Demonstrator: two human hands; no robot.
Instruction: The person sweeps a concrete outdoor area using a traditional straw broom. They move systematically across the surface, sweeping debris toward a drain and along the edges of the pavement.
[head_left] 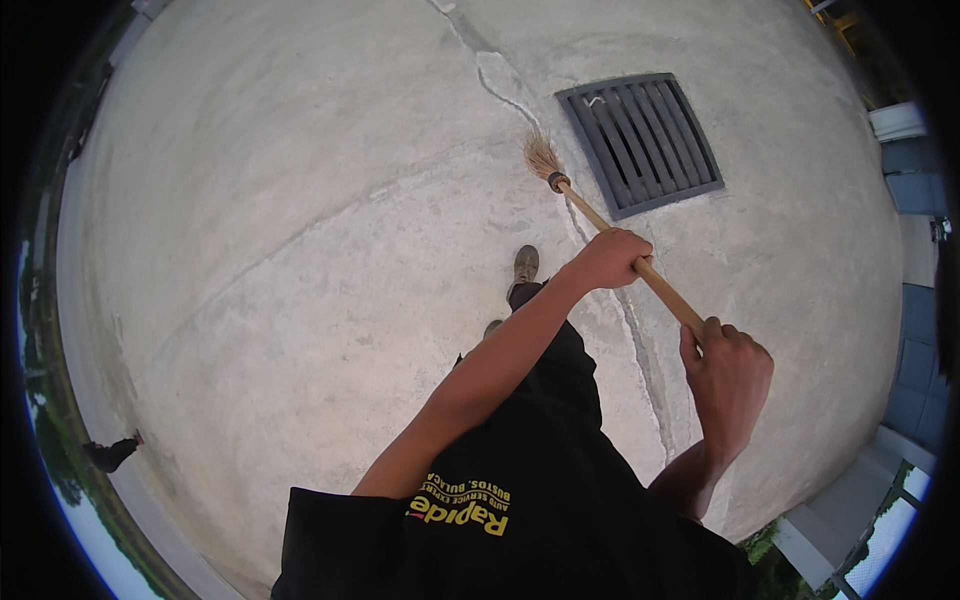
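A broom (673, 297) with a wooden handle slants across the view, its bristle head at the far end. Partway down the handle, my left hand (610, 258) is wrapped round the wood. My right hand (728, 375) grips the handle's upper end, nearer my body. The straw bristles, bound by a dark band, rest on or just over the concrete floor (330, 180) beside a crack. Just right of the bristles lies a dark metal drain grate (648, 140) with a small pale scrap on its far left bars.
A long crack (640, 350) runs through the floor past my shoes (525, 264). Blue-grey panels (915, 345) and a low pale wall (830, 520) stand along the right edge. At the far left a person in dark clothes (112, 454) is near a line of greenery.
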